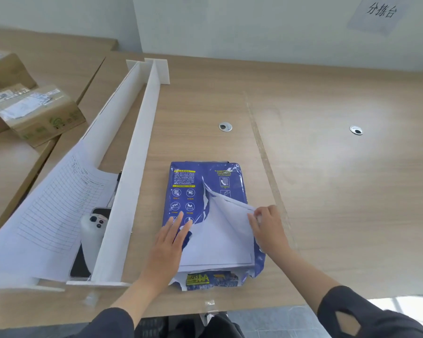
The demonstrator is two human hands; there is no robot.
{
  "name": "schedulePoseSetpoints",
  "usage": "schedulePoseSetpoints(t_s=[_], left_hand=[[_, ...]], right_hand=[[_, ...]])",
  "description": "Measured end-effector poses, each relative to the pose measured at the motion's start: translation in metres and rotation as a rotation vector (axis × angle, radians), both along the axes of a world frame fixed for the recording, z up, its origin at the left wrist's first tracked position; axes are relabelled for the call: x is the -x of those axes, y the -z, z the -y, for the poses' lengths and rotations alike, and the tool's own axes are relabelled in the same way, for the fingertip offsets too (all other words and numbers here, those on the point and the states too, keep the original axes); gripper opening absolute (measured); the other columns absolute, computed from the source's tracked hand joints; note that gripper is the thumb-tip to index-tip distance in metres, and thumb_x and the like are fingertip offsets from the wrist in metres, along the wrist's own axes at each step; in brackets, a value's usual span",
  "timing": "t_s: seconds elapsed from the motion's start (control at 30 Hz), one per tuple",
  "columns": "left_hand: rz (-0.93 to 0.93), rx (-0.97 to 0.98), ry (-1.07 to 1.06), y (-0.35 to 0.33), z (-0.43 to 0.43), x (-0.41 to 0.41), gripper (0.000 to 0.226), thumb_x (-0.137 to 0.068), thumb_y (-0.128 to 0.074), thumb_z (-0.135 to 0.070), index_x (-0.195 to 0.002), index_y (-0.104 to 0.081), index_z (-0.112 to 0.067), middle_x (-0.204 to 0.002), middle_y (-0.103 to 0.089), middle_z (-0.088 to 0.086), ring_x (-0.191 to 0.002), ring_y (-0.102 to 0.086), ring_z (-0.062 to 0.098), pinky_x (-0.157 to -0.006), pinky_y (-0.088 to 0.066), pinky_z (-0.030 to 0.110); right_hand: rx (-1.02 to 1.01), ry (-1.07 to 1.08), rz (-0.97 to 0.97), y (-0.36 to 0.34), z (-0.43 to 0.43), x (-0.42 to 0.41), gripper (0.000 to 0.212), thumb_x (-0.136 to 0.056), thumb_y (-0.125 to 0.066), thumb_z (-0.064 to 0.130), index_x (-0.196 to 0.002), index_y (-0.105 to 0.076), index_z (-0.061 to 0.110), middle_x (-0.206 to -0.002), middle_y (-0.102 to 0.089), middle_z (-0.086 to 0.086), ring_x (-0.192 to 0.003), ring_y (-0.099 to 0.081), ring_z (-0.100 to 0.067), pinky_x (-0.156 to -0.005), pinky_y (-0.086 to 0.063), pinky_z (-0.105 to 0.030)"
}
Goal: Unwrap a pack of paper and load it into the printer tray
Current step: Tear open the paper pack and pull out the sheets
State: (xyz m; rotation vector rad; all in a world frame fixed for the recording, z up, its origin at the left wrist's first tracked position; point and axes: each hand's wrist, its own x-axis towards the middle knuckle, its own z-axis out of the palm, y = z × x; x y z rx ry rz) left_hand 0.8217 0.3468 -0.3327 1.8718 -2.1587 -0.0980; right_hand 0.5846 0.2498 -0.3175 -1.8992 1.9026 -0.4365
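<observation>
A pack of paper in a blue wrapper point(184, 189) lies flat on the wooden table point(327, 191), near its front edge. The wrapper is torn open down the middle, and white sheets point(217, 242) show through the gap. My left hand point(172, 236) lies flat on the left half of the pack, fingers spread and pressing down. My right hand point(266, 224) pinches the torn flap of wrapper point(227, 208), white side up, and holds it peeled toward the right. No printer or tray is in view.
A long white divider frame point(132, 172) runs along the left of the pack. Inside it lie a printed form point(54, 211) and two phones point(91, 232). Cardboard boxes point(39, 113) sit on the table at far left. Two cable grommets point(225, 126) are set in the tabletop.
</observation>
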Motion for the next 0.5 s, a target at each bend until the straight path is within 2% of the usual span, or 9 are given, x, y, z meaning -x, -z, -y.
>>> schedulePoseSetpoints(t_s=[0.07,0.1,0.17,0.2,0.27,0.3,0.37,0.43,0.5], left_hand=[[0.134,0.064,0.017,-0.009,0.004,-0.002,0.056,-0.075,-0.047,0.011,-0.123,-0.044,-0.019,-0.127,-0.06,0.018,-0.117,-0.056,0.039,-0.092,-0.049,0.048],[0.18,0.121,0.052,-0.007,0.007,-0.003,0.059,-0.07,-0.045,0.016,-0.116,-0.052,-0.021,-0.124,-0.062,0.019,-0.114,-0.058,0.04,-0.089,-0.05,0.053],[0.345,0.129,0.148,-0.01,0.013,-0.007,0.052,-0.076,-0.034,0.016,-0.087,-0.069,-0.02,-0.116,-0.068,0.016,-0.106,-0.064,0.037,-0.079,-0.052,0.058],[0.407,0.09,0.186,-0.014,0.014,-0.009,0.051,-0.085,-0.031,0.009,-0.071,-0.071,-0.02,-0.112,-0.07,0.012,-0.104,-0.065,0.034,-0.077,-0.054,0.057],[0.492,0.008,0.299,-0.014,0.018,-0.01,0.026,-0.076,-0.061,-0.003,-0.057,-0.068,-0.019,-0.108,-0.073,0.005,-0.103,-0.067,0.027,-0.078,-0.056,0.049],[0.524,-0.004,0.328,-0.017,0.019,-0.009,0.015,-0.059,-0.078,-0.007,-0.057,-0.069,-0.019,-0.105,-0.074,0.002,-0.102,-0.068,0.024,-0.078,-0.057,0.045],[0.537,-0.051,0.31,-0.013,0.023,-0.011,0.029,-0.036,-0.09,-0.014,-0.06,-0.073,-0.016,-0.096,-0.077,-0.001,-0.095,-0.071,0.019,-0.075,-0.059,0.04],[0.536,-0.07,0.246,-0.013,0.024,-0.01,0.035,-0.029,-0.09,-0.016,-0.061,-0.075,-0.014,-0.09,-0.078,-0.002,-0.089,-0.072,0.018,-0.073,-0.059,0.043],[0.529,-0.075,0.216,-0.012,0.025,-0.008,0.036,-0.029,-0.087,-0.016,-0.062,-0.075,-0.013,-0.089,-0.078,-0.001,-0.088,-0.072,0.02,-0.073,-0.058,0.048]], right_hand=[[0.027,-0.087,-0.28,0.001,0.0,-0.005,0.037,-0.085,-0.058,0.04,-0.1,-0.06,0.006,-0.114,-0.051,-0.012,-0.103,-0.05,-0.031,-0.086,-0.039,-0.037],[0.028,-0.137,-0.386,0.0,0.001,-0.007,0.041,-0.082,-0.059,0.044,-0.104,-0.059,0.009,-0.124,-0.048,-0.009,-0.11,-0.048,-0.029,-0.089,-0.038,-0.039],[0.009,-0.245,-0.538,-0.007,-0.003,-0.014,0.046,-0.073,-0.067,0.041,-0.107,-0.058,0.012,-0.136,-0.044,-0.007,-0.115,-0.048,-0.027,-0.09,-0.039,-0.04],[0.022,-0.3,-0.609,-0.01,-0.005,-0.017,0.049,-0.059,-0.078,0.036,-0.101,-0.062,0.013,-0.131,-0.052,-0.007,-0.107,-0.055,-0.025,-0.084,-0.044,-0.037],[0.111,-0.415,-0.703,-0.013,-0.006,-0.023,0.054,-0.028,-0.086,0.02,-0.079,-0.069,0.014,-0.105,-0.069,-0.003,-0.081,-0.066,-0.019,-0.066,-0.051,-0.027],[0.138,-0.508,-0.711,-0.011,-0.007,-0.024,0.05,-0.029,-0.085,0.013,-0.077,-0.069,0.014,-0.101,-0.07,-0.001,-0.077,-0.066,-0.019,-0.064,-0.053,-0.025],[0.027,-0.743,-0.545,-0.001,-0.006,-0.027,0.037,-0.063,-0.07,-0.002,-0.099,-0.063,0.006,-0.119,-0.058,-0.01,-0.097,-0.059,-0.027,-0.079,-0.052,-0.033],[-0.112,-0.856,-0.444,0.01,-0.01,-0.029,0.04,-0.08,-0.044,-0.011,-0.118,-0.05,0.001,-0.132,-0.045,-0.012,-0.113,-0.047,-0.029,-0.089,-0.044,-0.041],[-0.14,-0.854,-0.386,0.015,-0.014,-0.032,0.039,-0.085,-0.039,-0.006,-0.122,-0.046,0.001,-0.136,-0.04,-0.011,-0.117,-0.044,-0.03,-0.091,-0.043,-0.042]])
